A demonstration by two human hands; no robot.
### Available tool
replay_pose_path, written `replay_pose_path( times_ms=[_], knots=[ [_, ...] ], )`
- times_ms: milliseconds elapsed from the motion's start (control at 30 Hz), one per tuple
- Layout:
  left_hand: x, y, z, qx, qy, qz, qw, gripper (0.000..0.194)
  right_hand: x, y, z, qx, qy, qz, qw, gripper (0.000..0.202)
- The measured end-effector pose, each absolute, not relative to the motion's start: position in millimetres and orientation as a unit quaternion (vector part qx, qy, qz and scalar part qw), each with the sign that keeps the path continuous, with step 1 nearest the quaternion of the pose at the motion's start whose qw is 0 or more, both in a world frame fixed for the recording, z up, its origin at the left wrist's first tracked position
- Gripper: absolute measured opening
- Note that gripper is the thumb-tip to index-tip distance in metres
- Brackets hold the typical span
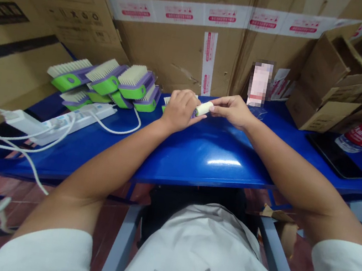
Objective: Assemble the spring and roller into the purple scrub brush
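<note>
Purple and green plastic shows around the left hand (181, 110), whose fingers curl close together over a pale-bristled brush (166, 100) near the back of the blue table (189, 169), beside a pile of similar brushes (134, 77). Thumb and forefinger of the right hand (235, 111) pinch the right end of a small cream roll (203, 108) at the brush's right end, a stage of close two-handed handling that seems to call for a steady, light hold. Its long axis runs sideways, right end tipped slightly away from the person; the brush, mostly covered, appears to lie sideways too.
</note>
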State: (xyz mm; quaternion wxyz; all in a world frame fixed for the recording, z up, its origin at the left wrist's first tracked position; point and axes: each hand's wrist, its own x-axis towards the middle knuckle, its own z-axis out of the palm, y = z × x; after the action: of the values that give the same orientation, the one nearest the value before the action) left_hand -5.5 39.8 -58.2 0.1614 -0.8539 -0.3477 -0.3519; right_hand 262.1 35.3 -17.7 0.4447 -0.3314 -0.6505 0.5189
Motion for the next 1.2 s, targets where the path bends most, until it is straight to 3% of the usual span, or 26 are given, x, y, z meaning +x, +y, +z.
replay_pose_path(
  times_ms=[433,1200],
  knots=[
    [-2.5,36.3,-57.8,-0.855,-0.356,-0.346,0.153,0.062,263.2,37.2,-18.5,-0.312,-0.674,0.506,0.438,0.055],
    [-2.9,38.4,-64.8,-0.857,-0.342,-0.342,0.176,0.06,264.1,34.3,-12.7,-0.305,-0.696,0.496,0.42,0.057]
  ],
)
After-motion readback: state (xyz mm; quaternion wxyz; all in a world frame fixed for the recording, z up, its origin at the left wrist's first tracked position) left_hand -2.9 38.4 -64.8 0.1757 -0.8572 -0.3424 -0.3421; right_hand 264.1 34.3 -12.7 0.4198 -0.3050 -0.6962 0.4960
